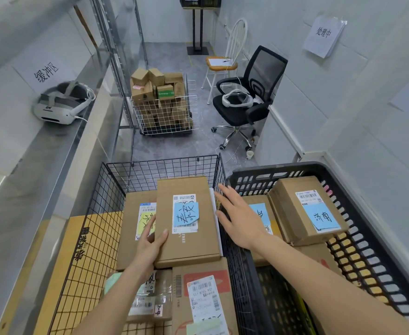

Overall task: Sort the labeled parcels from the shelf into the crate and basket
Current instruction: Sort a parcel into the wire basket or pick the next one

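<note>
A flat cardboard parcel with a blue note lies on top of other parcels inside the black wire basket. My left hand grips its near left corner, thumb on top. My right hand hovers with fingers straight beside the parcel's right edge, over the wire wall. Under it sits a parcel with a yellow note. To the right, the black plastic crate holds a parcel with a blue note and others.
A steel shelf runs along the left with a white headset on it. Farther back stand a white wire cart of boxes, a black office chair and a white chair.
</note>
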A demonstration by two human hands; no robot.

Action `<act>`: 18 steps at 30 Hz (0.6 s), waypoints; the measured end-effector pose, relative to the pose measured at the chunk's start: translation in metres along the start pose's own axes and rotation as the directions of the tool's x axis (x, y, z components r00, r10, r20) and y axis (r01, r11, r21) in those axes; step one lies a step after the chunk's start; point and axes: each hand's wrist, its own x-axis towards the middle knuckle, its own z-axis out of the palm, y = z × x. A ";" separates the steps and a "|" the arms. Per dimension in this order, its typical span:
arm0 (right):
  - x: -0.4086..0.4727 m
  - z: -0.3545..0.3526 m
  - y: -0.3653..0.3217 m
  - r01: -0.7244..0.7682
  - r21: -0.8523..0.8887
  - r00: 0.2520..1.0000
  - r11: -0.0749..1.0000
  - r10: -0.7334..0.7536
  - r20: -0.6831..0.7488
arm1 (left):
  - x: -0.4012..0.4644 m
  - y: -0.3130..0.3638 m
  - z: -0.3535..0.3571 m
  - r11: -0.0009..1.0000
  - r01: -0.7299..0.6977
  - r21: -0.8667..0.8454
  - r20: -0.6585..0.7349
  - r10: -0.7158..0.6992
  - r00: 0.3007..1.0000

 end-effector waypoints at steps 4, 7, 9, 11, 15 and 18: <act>0.000 0.000 0.001 -0.007 -0.001 1.000 1.000 0.007 -0.002 | 0.000 -0.005 0.021 1.000 -0.012 0.023 0.055 0.011 0.998; -0.001 -0.001 0.000 -0.004 -0.009 1.000 1.000 0.004 0.004 | -0.002 -0.003 0.016 1.000 0.004 0.028 0.073 -0.006 0.997; -0.001 -0.002 -0.001 -0.004 -0.006 1.000 1.000 0.004 0.002 | -0.004 0.000 0.008 0.999 0.008 0.050 0.082 -0.012 0.997; -0.001 -0.002 -0.001 -0.006 -0.004 1.000 1.000 0.006 0.003 | -0.009 0.004 -0.001 0.996 0.019 0.088 0.090 -0.027 0.996; -0.001 -0.003 -0.001 0.004 -0.005 1.000 1.000 -0.004 0.006 | -0.026 0.005 -0.014 0.985 0.040 0.170 0.148 -0.066 0.987; -0.001 -0.002 0.000 0.005 -0.003 1.000 1.000 -0.005 0.000 | -0.045 -0.006 -0.021 0.959 0.063 0.276 0.194 -0.120 0.974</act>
